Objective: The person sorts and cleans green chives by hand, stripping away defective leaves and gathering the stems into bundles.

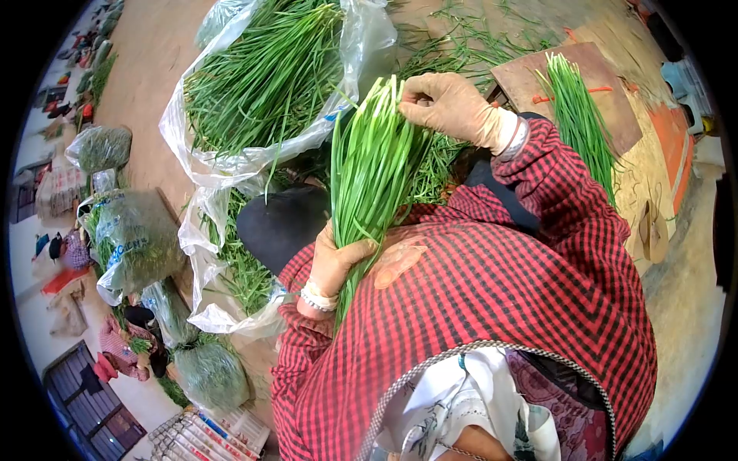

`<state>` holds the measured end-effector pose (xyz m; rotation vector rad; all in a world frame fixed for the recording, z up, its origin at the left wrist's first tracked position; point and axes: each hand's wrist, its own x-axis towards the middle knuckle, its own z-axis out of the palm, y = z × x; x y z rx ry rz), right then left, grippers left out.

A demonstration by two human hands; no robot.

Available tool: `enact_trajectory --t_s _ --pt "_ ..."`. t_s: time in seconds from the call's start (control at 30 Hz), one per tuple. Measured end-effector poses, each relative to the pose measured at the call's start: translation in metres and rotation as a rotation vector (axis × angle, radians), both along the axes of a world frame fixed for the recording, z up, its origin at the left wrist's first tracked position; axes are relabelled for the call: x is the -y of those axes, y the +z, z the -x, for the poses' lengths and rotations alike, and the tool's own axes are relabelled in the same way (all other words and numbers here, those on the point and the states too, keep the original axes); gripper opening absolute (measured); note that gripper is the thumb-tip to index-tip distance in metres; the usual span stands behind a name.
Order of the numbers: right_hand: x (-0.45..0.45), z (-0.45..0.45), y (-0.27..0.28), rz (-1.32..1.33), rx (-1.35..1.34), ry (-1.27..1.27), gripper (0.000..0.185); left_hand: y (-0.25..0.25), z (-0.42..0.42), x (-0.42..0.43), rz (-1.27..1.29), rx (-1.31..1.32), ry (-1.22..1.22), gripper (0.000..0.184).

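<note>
A bunch of long green stalks (369, 169) with pale cut ends stands upright in front of my chest. My left hand (333, 265), in a light glove, is wrapped round its lower part. At the pale top ends is my right hand (452, 107), also gloved, with thumb and fingertips pinched together beside the outer stalks; whatever is between the fingertips is too small to name. An open clear plastic bag (369, 46) full of loose green stalks (265, 84) lies ahead and to the left of the bunch.
At right, another bunch (573, 115) lies on a brown board (626, 131) with an orange-red strip. Scissors (653, 230) rest nearby. Loose stalks (250, 261) spill from plastic at my left. Filled bags (138, 234) and a seated person (123, 342) are farther left.
</note>
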<state>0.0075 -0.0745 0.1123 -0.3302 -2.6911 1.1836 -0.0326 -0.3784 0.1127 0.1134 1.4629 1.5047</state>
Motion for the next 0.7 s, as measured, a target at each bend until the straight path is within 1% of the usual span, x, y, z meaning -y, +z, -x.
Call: enact_trajectory --t_s 0.07,0.1,0.17,0.2,0.23,0.27,0.3,0.33,0.4,0.43,0.47,0.5,0.53,0.6,0.63,0.7 --pt "0.001 -0.002 0.004 -0.184 -0.047 -0.042 0.017 0.001 0.001 0.002 -0.004 0.006 0.005 0.039" --pt "-0.003 -0.002 0.005 -0.187 -0.044 -0.040 0.017 0.000 0.001 0.002 -0.008 0.012 0.003 0.039" --pt "-0.021 0.003 0.005 -0.372 -0.099 -0.142 0.017 0.000 0.002 0.003 -0.019 0.022 -0.010 0.039" --pt "-0.037 0.007 0.002 -0.482 -0.100 -0.227 0.020 -0.001 0.002 0.004 -0.027 0.028 -0.024 0.039" --pt "-0.055 0.005 0.005 -0.401 -0.051 -0.323 0.023 0.000 0.001 0.004 -0.030 0.028 -0.026 0.039" --pt "-0.082 0.005 -0.006 -0.380 -0.089 -0.450 0.015 0.002 0.001 0.004 -0.042 0.030 -0.019 0.039" --pt "-0.101 0.002 0.008 -0.337 0.179 -0.525 0.021 0.004 0.001 0.004 -0.054 0.031 -0.011 0.040" --pt "-0.106 0.003 0.006 -0.339 0.175 -0.522 0.021 0.004 0.001 0.005 -0.057 0.028 -0.007 0.040" --pt "-0.112 0.006 0.000 -0.407 -0.403 -0.277 0.051 0.004 0.001 0.004 -0.030 0.040 0.008 0.041" --pt "-0.092 0.013 0.007 -0.343 -0.417 -0.115 0.041 0.003 0.001 0.003 -0.026 0.044 0.006 0.041" --pt "-0.061 0.015 0.017 -0.333 -0.390 0.038 0.042 0.001 0.003 0.001 -0.016 0.049 -0.023 0.041" --pt "-0.029 0.018 0.027 -0.310 -0.355 0.191 0.042 0.000 0.004 0.000 -0.008 0.052 -0.055 0.041" --pt "-0.006 0.017 0.034 -0.346 -0.283 0.341 0.053 0.000 0.003 -0.003 -0.007 0.052 -0.063 0.041" --pt "0.024 0.017 0.017 -0.480 -0.446 0.503 0.040 0.004 0.000 -0.007 -0.003 0.023 -0.065 0.043" --pt "0.028 0.021 0.012 -0.478 -0.446 0.499 0.040 0.006 0.000 -0.007 -0.003 0.037 -0.075 0.044" --pt "0.033 0.026 0.007 0.032 -0.043 0.396 0.029 0.006 -0.002 -0.006 0.000 0.047 -0.073 0.043"
